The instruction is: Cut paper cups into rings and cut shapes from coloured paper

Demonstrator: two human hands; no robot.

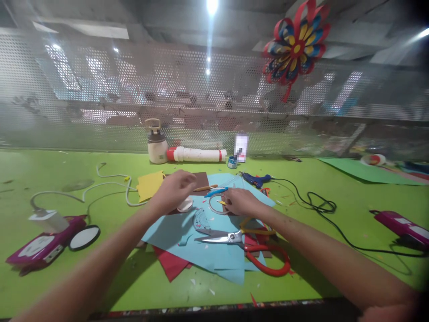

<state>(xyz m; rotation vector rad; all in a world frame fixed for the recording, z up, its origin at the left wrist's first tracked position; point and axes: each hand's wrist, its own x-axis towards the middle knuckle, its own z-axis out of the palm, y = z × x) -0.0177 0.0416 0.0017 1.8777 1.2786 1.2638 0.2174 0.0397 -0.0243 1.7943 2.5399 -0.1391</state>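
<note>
My left hand (177,190) hovers over the paper with its fingers loosely bent, and nothing shows in them. Just below it lies a small white disc (185,205). My right hand (240,201) is closed at the right edge of a thin pale ring (210,203); its fingertips are partly hidden. Above the ring lie a blue pen (216,192) and a brown pencil-like stick (209,188). A clear protractor (201,220) rests on light blue paper (214,259). Nearer me are half-open scissors (231,238) with a red handle, beside a yellow-handled pair (256,229).
A blue glue gun (256,180) trails a black cable to the right. Purple power strips lie left (43,246) and right (402,228). At the back stand a spray bottle (157,150), a white roll (201,155) and a small blue jar (232,162). A paper flower (297,49) hangs above.
</note>
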